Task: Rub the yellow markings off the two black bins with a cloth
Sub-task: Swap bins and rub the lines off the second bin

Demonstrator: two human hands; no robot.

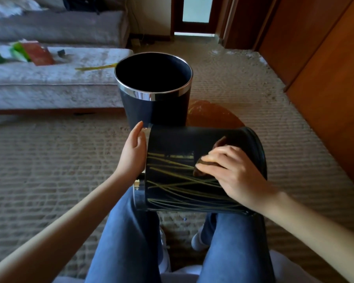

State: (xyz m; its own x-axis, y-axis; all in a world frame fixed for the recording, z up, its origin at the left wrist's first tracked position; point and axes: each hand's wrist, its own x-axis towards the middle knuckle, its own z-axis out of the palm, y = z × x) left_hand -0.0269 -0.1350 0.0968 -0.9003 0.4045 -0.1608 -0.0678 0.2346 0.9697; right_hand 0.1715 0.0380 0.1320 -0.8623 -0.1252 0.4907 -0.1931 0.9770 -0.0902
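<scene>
A right hand [233,172], fingers pinching a brown cloth [204,166], rubbed the marked bin [182,180]; left hand [134,152], fingers together, steadied its rim; many yellow markings [178,190] remained, likely needing firmer strokes.

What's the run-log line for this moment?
stage: rubbing | right hand: cloth on lap bin | left hand: steadying | markings: remain | upright bin: untouched

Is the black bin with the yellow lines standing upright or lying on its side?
On its side: the marked bin lies across the person's knees, silver rim toward the left hand.
</scene>
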